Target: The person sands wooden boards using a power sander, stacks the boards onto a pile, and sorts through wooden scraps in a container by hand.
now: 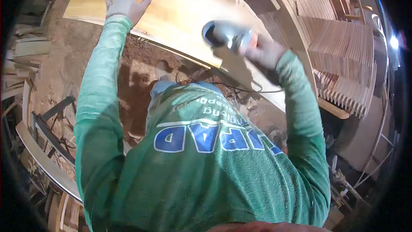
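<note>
- Yellow wooden board (pixel 174 10) is lying beneath the left hand (pixel 128 1), its fingers spreading near the left end.
- Right hand (pixel 265 52), blurring, is gripping 1 power tool (pixel 227 33) by the right end.

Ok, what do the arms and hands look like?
The left hand is bare; the right hand is blurred but looks ungloved too. The left sleeve and right sleeve are long and green, paler along the forearms, with no lettering visible on them.

Pale yellowish board (pixel 171 6) lying flat, power tool (pixel 227 33) on top.
</note>
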Tool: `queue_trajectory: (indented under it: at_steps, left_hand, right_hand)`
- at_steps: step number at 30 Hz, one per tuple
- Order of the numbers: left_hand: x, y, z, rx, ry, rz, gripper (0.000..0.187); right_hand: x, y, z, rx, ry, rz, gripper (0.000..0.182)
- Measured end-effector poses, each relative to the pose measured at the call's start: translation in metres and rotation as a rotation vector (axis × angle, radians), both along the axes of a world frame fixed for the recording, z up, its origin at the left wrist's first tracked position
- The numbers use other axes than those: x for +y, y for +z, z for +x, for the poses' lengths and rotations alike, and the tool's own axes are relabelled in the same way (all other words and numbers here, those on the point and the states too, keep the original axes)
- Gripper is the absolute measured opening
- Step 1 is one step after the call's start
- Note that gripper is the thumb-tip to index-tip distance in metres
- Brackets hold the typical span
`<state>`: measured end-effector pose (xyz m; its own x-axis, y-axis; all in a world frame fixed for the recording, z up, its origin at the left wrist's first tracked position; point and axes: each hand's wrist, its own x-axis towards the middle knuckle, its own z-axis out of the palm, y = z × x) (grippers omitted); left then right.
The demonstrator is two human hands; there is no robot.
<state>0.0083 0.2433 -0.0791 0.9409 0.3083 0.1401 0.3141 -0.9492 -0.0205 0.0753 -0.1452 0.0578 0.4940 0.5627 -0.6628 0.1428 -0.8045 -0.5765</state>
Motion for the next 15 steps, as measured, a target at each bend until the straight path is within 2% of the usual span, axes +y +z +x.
queue_trajectory:
  at_steps: [1,3,6,7,9,11,12,15]
  left_hand:
    - [-0.001,-0.003,-0.001,0.007,0.003,0.016,0.061]
    - [0.000,-0.004,0.001,0.013,0.010,0.062,0.061]
    - [0.000,-0.002,0.002,0.008,0.004,0.034,0.061]
    - [0.000,-0.003,0.003,0.006,-0.002,0.034,0.061]
    - [0.003,-0.006,0.003,0.003,-0.010,0.033,0.062]
    - [-0.001,-0.004,0.002,0.023,-0.002,0.044,0.062]
    - [0.000,-0.002,0.002,0.033,0.004,0.052,0.062]
    - [0.005,-0.008,0.002,-0.007,-0.012,0.040,0.062]
  right_hand:
    - [-0.022,-0.039,-0.012,0.100,0.019,0.216,0.071]
    - [-0.012,-0.012,-0.037,0.029,0.121,0.237,0.074]
    - [-0.014,-0.006,-0.021,0.051,0.032,0.186,0.073]
    - [-0.023,-0.020,-0.003,0.051,-0.005,0.115,0.071]
    - [-0.021,-0.017,0.028,-0.100,-0.068,0.107,0.070]
    - [-0.018,-0.013,0.058,-0.052,-0.174,-0.087,0.070]
    - [-0.021,-0.021,0.063,-0.009,-0.197,-0.069,0.070]
    - [-0.019,-0.031,0.017,-0.054,-0.069,0.185,0.070]
